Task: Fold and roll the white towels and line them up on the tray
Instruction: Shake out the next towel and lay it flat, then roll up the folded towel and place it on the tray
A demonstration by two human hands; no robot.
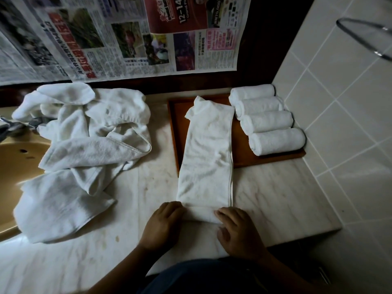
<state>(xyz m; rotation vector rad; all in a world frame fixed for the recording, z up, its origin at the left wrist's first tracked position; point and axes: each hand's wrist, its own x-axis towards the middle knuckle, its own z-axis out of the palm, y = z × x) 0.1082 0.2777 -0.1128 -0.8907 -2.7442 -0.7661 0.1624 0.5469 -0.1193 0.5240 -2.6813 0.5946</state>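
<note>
at 6 o'clock on the counter (275, 187), the left hand (163, 225) and right hand (237, 232) curl their fingers over the rolled near end of a folded towel (206, 158), gripping it. the towel stretches as a long strip toward 12 o'clock, its far end lying on the wooden tray (240, 149). 4 rolled towels (267, 122) lie side by side, touching, along the tray's 3 o'clock side, and a heap of loose towels (84, 134) lies at 9 o'clock.
</note>
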